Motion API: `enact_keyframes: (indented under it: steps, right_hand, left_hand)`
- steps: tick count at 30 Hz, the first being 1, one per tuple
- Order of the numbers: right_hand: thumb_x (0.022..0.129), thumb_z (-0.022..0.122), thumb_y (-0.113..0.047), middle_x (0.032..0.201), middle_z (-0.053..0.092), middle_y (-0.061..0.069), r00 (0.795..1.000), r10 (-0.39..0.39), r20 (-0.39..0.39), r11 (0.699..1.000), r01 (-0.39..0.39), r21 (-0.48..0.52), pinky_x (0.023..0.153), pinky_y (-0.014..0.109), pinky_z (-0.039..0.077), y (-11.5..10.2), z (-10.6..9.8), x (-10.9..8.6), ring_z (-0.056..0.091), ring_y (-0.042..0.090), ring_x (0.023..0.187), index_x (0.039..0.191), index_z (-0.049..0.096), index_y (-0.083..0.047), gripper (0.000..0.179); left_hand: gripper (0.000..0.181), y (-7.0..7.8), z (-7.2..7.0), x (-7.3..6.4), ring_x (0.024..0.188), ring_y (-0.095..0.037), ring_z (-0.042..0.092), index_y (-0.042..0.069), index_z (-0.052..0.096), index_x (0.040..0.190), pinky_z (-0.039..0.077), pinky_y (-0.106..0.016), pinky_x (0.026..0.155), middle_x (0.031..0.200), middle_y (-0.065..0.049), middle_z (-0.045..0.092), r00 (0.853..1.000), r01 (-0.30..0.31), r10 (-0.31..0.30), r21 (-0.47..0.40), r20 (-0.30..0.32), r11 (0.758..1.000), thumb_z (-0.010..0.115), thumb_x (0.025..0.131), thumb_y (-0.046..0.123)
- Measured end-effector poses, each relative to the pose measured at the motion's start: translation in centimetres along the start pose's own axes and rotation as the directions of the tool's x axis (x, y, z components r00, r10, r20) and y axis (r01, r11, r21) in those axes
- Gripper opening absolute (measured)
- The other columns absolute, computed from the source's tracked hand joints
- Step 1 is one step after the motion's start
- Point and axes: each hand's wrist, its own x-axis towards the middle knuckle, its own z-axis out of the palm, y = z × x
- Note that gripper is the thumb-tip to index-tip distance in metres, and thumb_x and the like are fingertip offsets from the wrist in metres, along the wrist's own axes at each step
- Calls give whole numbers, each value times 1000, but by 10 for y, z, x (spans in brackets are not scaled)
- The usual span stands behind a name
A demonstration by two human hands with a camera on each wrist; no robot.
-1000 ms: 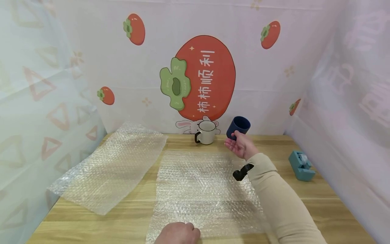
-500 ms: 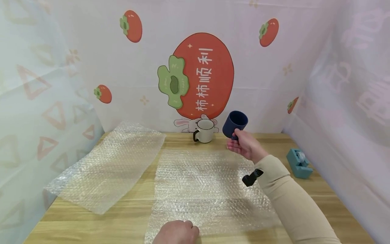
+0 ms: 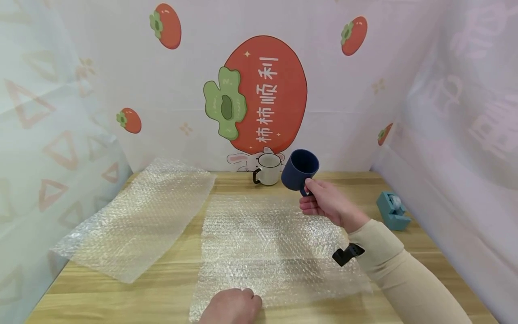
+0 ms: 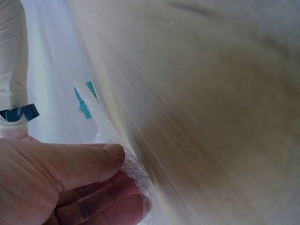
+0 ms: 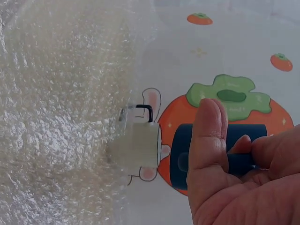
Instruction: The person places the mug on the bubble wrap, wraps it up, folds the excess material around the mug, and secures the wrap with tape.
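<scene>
Right of centre, the right hand (image 3: 329, 204) grasps the blue mug (image 3: 298, 169) by its handle, while the left hand (image 3: 230, 307) pinches the bubble wrap sheet's (image 3: 267, 247) near edge.

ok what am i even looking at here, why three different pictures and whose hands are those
One person wears three cameras: one on the head, one on each wrist. The head view looks down at a wooden table. Two bubble wrap sheets lie there: one in the middle, one to the left. At the back stands a white mug; a teal tape dispenser sits at the right. The right hand holds a dark blue mug by its handle, lifted above the table; the right wrist view shows that grip close up. The left hand pinches the middle sheet's near edge, seen close in the left wrist view.
</scene>
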Motion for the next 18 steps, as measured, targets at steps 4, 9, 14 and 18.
enact_keyframes:
  steps: [4, 9, 14, 18]
  right_hand:
    - [113, 38, -35, 91, 64, 8, 1000, 4, 25, 998, -2, -67, 75, 30, 62, 7, 9, -11, 68, 15, 77, 112, 47, -2, 35]
    - [113, 39, -34, 91, 63, 9, 998, 0, 68, 992, 9, -126, 74, 32, 63, 17, 19, -22, 68, 17, 76, 112, 48, 1, 37]
    - [112, 40, -35, 92, 62, 10, 995, 14, 96, 988, 2, -157, 74, 34, 62, 26, 29, -31, 67, 19, 77, 112, 48, 2, 37]
    - [112, 43, -34, 92, 63, 11, 994, 19, 112, 985, 1, -170, 72, 35, 62, 34, 36, -34, 67, 19, 75, 110, 49, 2, 37]
  left_hand:
    - [58, -1, 0, 0, 56, -3, 38, 15, 69, 84, 37, -22, 49, 67, 9, 50, 1000, -6, 6, -6, 2, 1000, 64, 86, 72]
    - [59, -2, 0, -1, 55, -4, 39, 15, 67, 82, 36, -23, 49, 67, 8, 49, 1000, -17, 18, 23, -19, 1000, 63, 87, 73]
    - [55, -2, -2, 0, 56, -5, 41, 15, 65, 82, 38, -23, 49, 67, 8, 49, 1000, -9, 9, 41, -1, 999, 64, 87, 70]
    - [48, 0, -3, 2, 56, -5, 43, 16, 64, 82, 38, -24, 50, 67, 7, 49, 1000, -2, 2, 54, 2, 999, 68, 85, 64]
